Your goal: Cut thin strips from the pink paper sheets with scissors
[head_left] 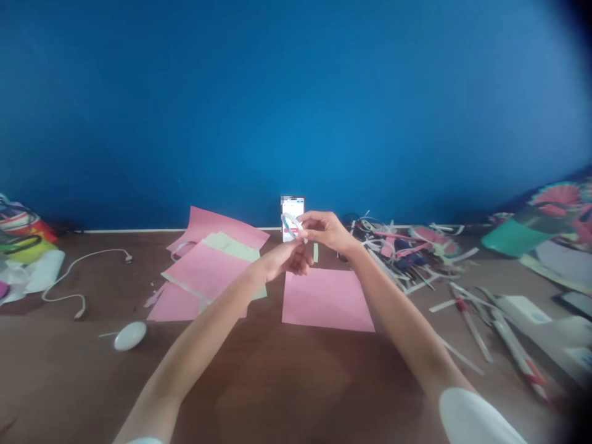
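Observation:
In front of an upright phone (293, 202), both my hands meet over the table. My right hand (327, 229) pinches a small white and blue loop (287, 217), which looks like a bent paper strip, between thumb and fingertips. Just below it, my left hand (287, 259) has its fingers curled and its thumb up against the loop's lower end. Exactly how the left fingers grip is partly hidden. A pink sheet of paper (324, 302) lies flat beneath and nearer to me, touched by neither hand.
Stacked pink and pale green sheets (217, 265) lie left of centre. A white oval object (130, 336) and a white cable (83, 259) are further left. Paper strips (416, 277) and pens (518, 345) clutter the right. Behind rises a blue wall (296, 92).

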`<state>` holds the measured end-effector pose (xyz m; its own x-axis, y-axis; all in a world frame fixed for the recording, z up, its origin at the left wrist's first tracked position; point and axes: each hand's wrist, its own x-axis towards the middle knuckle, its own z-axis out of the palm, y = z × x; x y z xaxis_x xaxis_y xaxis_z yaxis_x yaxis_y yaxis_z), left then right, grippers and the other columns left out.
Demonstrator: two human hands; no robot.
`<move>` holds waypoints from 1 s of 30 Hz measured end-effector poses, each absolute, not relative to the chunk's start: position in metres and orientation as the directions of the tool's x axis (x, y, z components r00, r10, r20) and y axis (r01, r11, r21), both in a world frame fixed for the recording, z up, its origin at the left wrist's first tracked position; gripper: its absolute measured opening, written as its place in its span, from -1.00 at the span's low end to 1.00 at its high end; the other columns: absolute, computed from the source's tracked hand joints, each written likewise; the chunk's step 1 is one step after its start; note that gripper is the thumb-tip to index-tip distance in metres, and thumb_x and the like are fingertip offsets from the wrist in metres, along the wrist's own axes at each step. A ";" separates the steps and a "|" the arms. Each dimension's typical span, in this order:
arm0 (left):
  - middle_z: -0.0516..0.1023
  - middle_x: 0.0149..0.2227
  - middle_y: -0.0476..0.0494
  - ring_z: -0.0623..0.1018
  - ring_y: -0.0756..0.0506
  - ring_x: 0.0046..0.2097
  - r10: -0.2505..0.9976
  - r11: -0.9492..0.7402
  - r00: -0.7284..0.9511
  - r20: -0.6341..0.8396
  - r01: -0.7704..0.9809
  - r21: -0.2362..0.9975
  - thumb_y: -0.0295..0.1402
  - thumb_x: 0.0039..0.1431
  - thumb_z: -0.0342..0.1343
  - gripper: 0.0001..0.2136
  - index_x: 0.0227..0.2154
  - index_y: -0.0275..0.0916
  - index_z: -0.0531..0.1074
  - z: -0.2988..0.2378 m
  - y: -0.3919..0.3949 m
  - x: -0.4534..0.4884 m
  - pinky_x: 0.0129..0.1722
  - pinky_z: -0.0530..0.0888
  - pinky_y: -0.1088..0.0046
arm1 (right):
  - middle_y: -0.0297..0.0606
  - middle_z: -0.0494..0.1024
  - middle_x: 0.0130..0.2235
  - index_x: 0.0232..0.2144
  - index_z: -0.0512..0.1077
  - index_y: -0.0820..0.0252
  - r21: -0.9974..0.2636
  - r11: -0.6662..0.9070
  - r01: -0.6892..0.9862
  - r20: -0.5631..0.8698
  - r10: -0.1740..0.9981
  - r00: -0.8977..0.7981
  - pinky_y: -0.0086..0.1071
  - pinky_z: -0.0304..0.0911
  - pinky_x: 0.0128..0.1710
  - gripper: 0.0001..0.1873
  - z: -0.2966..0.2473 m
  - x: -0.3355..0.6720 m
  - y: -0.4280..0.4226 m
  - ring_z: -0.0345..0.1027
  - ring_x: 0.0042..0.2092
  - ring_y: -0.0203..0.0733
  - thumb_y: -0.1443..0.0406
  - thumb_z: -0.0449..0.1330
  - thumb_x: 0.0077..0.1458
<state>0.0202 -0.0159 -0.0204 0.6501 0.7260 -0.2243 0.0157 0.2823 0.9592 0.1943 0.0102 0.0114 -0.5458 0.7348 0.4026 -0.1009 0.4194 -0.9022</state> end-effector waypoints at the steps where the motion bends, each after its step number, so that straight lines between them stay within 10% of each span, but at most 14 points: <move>1: 0.54 -0.47 -0.21 0.50 -0.03 -0.49 0.752 0.231 0.613 -0.242 0.100 0.968 0.16 0.16 -0.13 -0.44 -0.37 -0.33 0.43 -0.020 -0.016 0.020 -0.51 0.32 0.48 | -0.30 0.53 -0.40 -0.17 0.47 0.22 -0.904 0.415 -0.098 0.398 0.738 -0.545 -0.42 0.29 -0.38 -0.62 0.013 0.195 0.010 0.39 -0.39 -0.29 0.16 0.33 -0.03; 6: 0.54 -0.46 -0.07 0.48 -0.04 -0.48 0.973 -0.164 0.222 0.060 0.485 0.859 0.06 0.17 -0.03 -0.57 -0.16 -0.22 0.35 -0.015 -0.015 0.014 -0.51 0.22 0.49 | -0.41 0.36 -0.59 -0.27 0.50 0.27 -0.882 0.470 0.034 0.375 0.744 -0.553 -0.47 0.06 -0.54 -0.68 0.020 0.197 0.006 0.16 -0.54 -0.40 0.11 0.22 0.08; 11: 0.44 -0.56 -0.07 0.42 -0.06 -0.49 0.893 -0.378 0.147 0.426 0.758 0.531 -0.22 0.26 -0.11 -0.73 -0.44 -0.24 0.37 -0.015 -0.013 0.010 -0.50 0.11 0.45 | -0.41 0.34 -0.58 -0.33 0.48 0.27 -0.843 0.511 0.166 0.328 0.734 -0.595 -0.46 0.08 -0.51 -0.64 0.024 0.193 0.002 0.16 -0.53 -0.39 0.06 0.17 0.12; 19: 0.37 -0.69 -0.06 0.34 0.04 -0.65 0.980 -0.167 0.151 0.126 0.298 0.940 0.04 0.27 -0.24 -0.44 -0.62 -0.28 0.35 -0.026 -0.005 0.015 -0.59 0.21 0.52 | -0.29 0.46 -0.43 -0.36 0.45 0.26 -0.845 0.534 0.032 0.403 0.675 -0.619 -0.41 0.21 -0.33 -0.64 0.026 0.192 -0.001 0.30 -0.38 -0.31 0.07 0.09 0.20; 30: 0.35 -0.64 -0.01 0.29 0.08 -0.63 0.955 -0.053 0.293 0.039 0.041 0.998 0.09 0.21 -0.16 -0.50 -0.50 -0.26 0.35 -0.025 -0.011 0.019 -0.60 0.21 0.56 | -0.27 0.52 -0.42 -0.31 0.49 0.26 -0.855 0.519 0.003 0.382 0.633 -0.674 -0.39 0.24 -0.32 -0.71 0.029 0.195 -0.004 0.34 -0.37 -0.28 0.12 0.24 0.09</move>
<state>0.0188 -0.0108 -0.0248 0.2925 0.9555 0.0389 0.0408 -0.0531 0.9978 0.1948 -0.0036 0.0293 -0.6736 0.6329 0.3817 0.0030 0.5188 -0.8549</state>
